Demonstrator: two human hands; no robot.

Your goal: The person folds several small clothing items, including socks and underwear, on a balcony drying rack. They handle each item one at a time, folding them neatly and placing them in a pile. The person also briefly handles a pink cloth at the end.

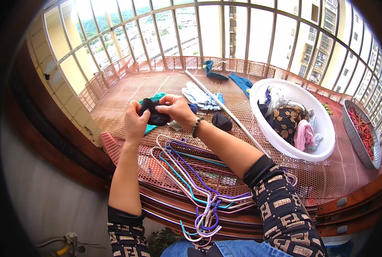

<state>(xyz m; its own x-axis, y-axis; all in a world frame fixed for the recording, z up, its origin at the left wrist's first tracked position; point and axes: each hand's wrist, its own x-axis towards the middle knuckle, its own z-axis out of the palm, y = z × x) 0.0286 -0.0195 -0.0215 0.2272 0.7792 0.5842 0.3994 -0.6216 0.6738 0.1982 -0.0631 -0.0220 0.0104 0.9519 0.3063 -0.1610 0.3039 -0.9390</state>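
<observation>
Between my two hands is a small black cloth item (157, 117), perhaps a sock. My left hand (135, 119) grips its left side with thumb and fingers. On its upper right, my right hand (179, 110) pinches the fabric and wears a dark beaded bracelet. Behind the cloth lies a green cloth (149, 129), partly hidden by my hands. A bunched black cloth (222, 121) rests right of my right wrist. Further back are white and light-blue gloves or cloths (202, 96). Below my forearms lie several clothes hangers (207, 189) in purple, white, pink and turquoise.
A white basin (327, 141) of laundry stands right, beside a metal tray of red chillies (367, 138). A metal pole (229, 114) crosses the perforated pink mat (120, 93). Teal cloths (240, 83) lie near the barred railing (223, 32). A wooden window track (165, 199) runs in front.
</observation>
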